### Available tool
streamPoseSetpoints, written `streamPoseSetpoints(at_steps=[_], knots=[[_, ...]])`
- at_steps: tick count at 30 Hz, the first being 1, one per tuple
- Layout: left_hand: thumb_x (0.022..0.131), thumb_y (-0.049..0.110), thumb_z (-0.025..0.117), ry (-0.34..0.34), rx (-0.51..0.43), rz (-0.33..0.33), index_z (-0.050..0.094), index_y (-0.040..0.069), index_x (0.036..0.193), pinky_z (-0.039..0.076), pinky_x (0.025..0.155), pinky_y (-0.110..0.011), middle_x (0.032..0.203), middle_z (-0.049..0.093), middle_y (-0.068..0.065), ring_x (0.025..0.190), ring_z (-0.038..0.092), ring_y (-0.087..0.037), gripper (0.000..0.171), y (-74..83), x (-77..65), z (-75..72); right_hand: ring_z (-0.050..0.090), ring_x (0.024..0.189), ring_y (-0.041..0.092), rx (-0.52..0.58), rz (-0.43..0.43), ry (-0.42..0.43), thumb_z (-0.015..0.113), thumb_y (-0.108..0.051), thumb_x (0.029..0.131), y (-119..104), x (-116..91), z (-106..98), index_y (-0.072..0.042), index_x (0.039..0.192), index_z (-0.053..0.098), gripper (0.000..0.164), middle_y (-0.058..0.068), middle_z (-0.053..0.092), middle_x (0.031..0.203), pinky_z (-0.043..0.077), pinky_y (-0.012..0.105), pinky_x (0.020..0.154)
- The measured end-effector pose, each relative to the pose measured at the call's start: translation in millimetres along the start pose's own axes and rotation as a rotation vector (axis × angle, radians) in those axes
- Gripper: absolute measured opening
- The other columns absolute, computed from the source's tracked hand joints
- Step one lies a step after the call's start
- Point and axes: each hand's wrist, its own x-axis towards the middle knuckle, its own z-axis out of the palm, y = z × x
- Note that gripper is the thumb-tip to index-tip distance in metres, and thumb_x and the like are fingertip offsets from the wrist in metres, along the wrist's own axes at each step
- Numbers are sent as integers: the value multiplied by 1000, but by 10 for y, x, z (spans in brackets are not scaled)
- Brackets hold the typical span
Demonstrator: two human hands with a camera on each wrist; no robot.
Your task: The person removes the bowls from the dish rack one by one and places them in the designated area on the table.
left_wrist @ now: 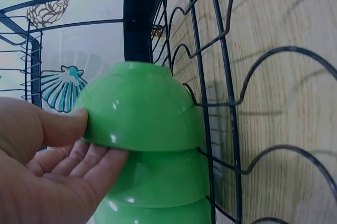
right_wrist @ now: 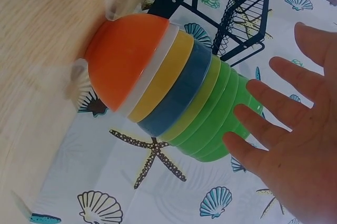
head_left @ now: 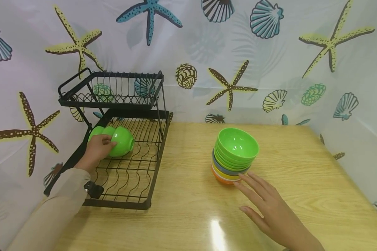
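At the left, my left hand (head_left: 97, 150) pinches the rim of a green bowl (head_left: 122, 141) standing on its side in the lower tier of a black dish rack (head_left: 116, 204). Two more green bowls line up behind it; in the left wrist view my thumb lies on the bowl's outside (left_wrist: 139, 113) and my fingers reach inside its rim. My right hand (head_left: 270, 212), fingers spread and straight, hovers beside a stack of bowls and holds nothing. Green bowls (head_left: 238, 143) top that stack, above a blue bowl (right_wrist: 181, 89), a yellow bowl (right_wrist: 166, 76), a white one and an orange bowl (right_wrist: 126, 58).
The rack's upper tier (head_left: 110, 104) overhangs the back of the lower one. Wire loops run along the lower tier near the held bowl. Everything stands on a wooden table (head_left: 188, 216), with a curtain (head_left: 188, 42) of shells and starfish behind and at both sides.
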Motion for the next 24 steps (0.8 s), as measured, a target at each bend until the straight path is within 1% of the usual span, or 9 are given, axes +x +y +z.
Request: streamPoseSetpoints(at_steps=[3,7,12,15,20,24], knots=[[101,17,48,-31,5,12,34,-20,136,45,97,-55,133,43,-39,123,44,-49,53,-12,2,-16,35,137,28,0,3,-4,37,-46,102,-6,-1,0,-8,137,52,53,14,48,142,16,27,118],[102,18,46,-70,-30,5,30,-19,138,43,100,-55,135,41,-39,125,42,-50,55,-6,-6,-40,35,137,29,5,3,-6,37,-45,102,-10,-1,-4,-9,138,52,53,14,48,142,15,26,118],[102,18,45,-94,-95,-14,28,-18,140,41,102,-56,138,39,-38,127,41,-49,55,49,-38,-41,37,135,30,-1,0,-5,36,-46,102,-16,-3,-7,-9,137,52,53,14,47,142,15,25,118],[102,19,45,-103,-103,-16,28,-16,141,40,103,-56,139,38,-37,128,40,-48,55,72,-67,-46,37,135,30,1,-17,12,37,-45,102,-15,3,5,-8,136,53,52,14,48,141,15,26,118],[102,21,46,-117,-101,12,25,-14,144,39,104,-57,143,34,-37,131,36,-49,59,88,-117,-57,36,136,29,17,-22,8,38,-44,102,-21,18,15,-8,136,53,52,13,47,142,15,26,118],[102,21,48,-113,-102,42,28,-12,144,40,103,-56,143,35,-34,132,37,-47,58,140,-158,-56,38,134,32,24,-5,-14,38,-45,102,-30,33,9,-8,137,52,53,12,46,143,14,26,118]])
